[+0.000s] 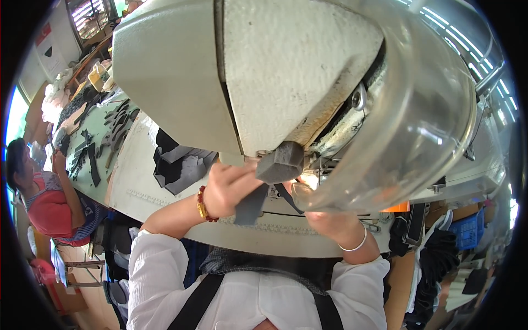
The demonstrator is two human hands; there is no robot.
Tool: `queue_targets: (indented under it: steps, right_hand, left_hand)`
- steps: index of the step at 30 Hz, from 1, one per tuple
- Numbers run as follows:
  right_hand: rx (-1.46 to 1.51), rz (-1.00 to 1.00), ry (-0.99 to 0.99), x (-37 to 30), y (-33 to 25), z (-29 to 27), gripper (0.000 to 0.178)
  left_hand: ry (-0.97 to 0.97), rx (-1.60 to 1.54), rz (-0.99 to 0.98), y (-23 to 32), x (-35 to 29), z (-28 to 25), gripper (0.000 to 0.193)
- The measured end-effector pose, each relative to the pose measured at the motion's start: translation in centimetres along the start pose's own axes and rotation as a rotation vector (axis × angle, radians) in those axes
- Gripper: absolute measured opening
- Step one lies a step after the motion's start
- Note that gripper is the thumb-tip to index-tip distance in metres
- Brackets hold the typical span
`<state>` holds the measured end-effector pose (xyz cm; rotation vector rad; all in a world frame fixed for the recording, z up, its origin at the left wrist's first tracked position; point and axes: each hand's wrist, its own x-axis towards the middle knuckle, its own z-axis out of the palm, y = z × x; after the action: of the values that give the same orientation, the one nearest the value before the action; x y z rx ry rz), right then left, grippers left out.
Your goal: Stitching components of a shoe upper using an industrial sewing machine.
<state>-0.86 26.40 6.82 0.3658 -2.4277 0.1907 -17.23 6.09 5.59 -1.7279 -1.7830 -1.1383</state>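
A big off-white sewing machine head (297, 71) fills the upper middle and covers part of the work. My left hand (226, 187), with a red beaded bracelet at the wrist, is left of the needle area. Its bent fingers are closed on a grey fabric piece (251, 207), and their tips go out of sight behind the machine. My right hand (331, 226), wearing a silver bangle, is at the right of the needle area. The clear plastic shield (407, 148) hides its fingers. Between the hands, a dark strip (290, 199) lies by the lit needle area.
Grey and black fabric pieces (182, 165) lie on the white machine table (148, 192). At far left, a person in red (52, 212) works by a green table (113, 159) strewn with dark cut pieces. A blue basket (467, 230) and dark cloth (437, 264) are at right.
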Motion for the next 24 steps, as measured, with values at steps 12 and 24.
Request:
queue_targets:
  steps: [12,24]
  right_hand:
    - [0.158,0.081,0.148,2.5,-0.9,-2.0,0.024]
    - [0.284,0.038,0.129,1.7,0.1,-1.7,0.019]
  left_hand:
    - [0.226,-0.792,-0.579,0.0,0.8,-0.4,0.017]
    - [-0.034,0.112,0.155,-0.3,1.7,-1.4,0.026]
